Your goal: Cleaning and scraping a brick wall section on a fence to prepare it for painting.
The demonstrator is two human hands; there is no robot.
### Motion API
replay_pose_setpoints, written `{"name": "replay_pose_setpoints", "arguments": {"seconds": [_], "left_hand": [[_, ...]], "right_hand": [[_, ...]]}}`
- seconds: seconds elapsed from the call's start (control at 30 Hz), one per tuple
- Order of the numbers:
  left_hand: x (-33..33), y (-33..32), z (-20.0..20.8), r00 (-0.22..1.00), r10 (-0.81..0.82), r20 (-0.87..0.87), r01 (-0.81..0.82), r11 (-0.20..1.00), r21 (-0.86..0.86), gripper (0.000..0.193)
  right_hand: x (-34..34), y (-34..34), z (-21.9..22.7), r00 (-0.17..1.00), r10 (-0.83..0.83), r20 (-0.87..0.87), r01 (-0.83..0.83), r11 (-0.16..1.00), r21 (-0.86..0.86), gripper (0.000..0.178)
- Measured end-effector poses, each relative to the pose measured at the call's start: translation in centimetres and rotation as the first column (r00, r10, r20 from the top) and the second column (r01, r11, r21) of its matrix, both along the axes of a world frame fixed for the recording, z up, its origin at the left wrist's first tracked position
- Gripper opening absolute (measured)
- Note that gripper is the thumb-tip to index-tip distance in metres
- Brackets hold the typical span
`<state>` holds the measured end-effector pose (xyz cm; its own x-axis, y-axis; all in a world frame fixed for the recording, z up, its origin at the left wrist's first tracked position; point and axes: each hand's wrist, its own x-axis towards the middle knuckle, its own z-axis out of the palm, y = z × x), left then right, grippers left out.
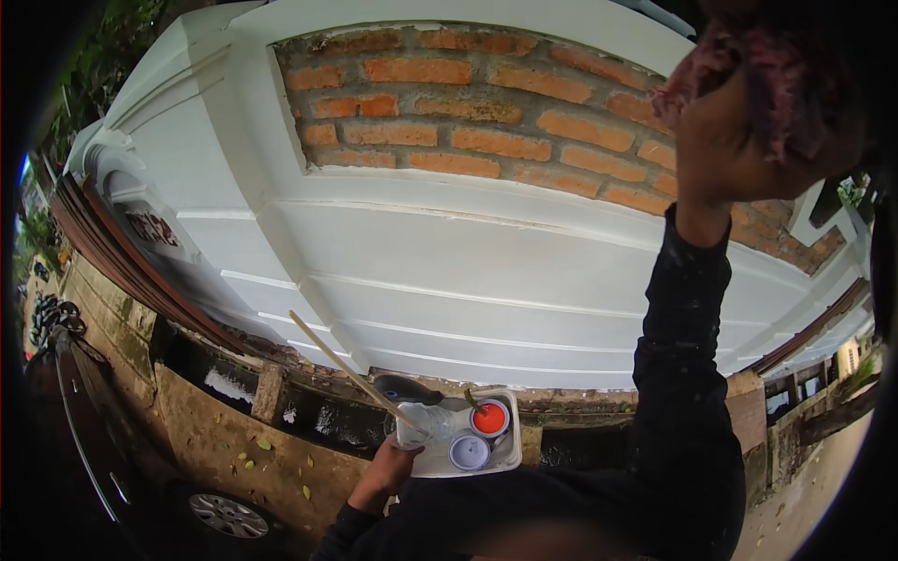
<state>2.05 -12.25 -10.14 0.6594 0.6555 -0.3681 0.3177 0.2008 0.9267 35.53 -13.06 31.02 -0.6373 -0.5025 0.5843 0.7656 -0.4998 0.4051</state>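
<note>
My right hand [720, 140] is raised high at the upper right, closed round a crumpled reddish-purple rag [786, 79] in front of the brick panel. Low in the middle, my left hand [391, 465] is closed at the near end of a clear plastic container [432, 423]; its fingers are partly hidden. A long pale wooden stick [341, 363] slants up and left out of that container. Beside it is a white tray [510, 455], with a tin of orange-red paint [488, 418] and a tin of pale lilac paint [470, 453] in it. A dark handle [474, 402] leans in the orange-red tin.
Ahead stands a white moulded wall [486, 271] with a bare brick panel [468, 107]. A drainage ditch [327, 421] with water runs along its foot, and a dark rounded object [408, 388] lies behind the tray. A dark car [84, 449] is at the lower left.
</note>
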Motion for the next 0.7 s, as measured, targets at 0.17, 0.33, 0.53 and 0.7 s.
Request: {"name": "replay_pose_setpoints", "arguments": {"seconds": [0.17,0.33,0.53,0.7], "left_hand": [[-1.7,-3.2,0.6,0.993,0.121,-0.012,-0.120,0.959,-0.257,0.029],[-3.6,-3.4,1.5,0.977,0.121,-0.177,-0.156,0.967,-0.200,0.032],[-6.3,-2.3,0.4,0.981,0.189,-0.044,-0.194,0.957,-0.216,0.033],[-7.6,-0.5,-0.4,0.971,0.237,-0.038,-0.240,0.953,-0.188,0.027]], "right_hand": [[0.6,9.5,-12.2,0.847,-0.308,-0.433,-0.514,-0.268,-0.815,0.040],[13.8,3.5,-27.2,0.608,-0.761,0.226,-0.014,-0.295,-0.955,0.016],[11.0,-4.8,-20.4,0.386,-0.912,0.138,-0.257,-0.250,-0.934,0.022],[6.1,-9.5,-12.5,0.363,-0.856,-0.368,-0.230,0.300,-0.926,0.051]]}}
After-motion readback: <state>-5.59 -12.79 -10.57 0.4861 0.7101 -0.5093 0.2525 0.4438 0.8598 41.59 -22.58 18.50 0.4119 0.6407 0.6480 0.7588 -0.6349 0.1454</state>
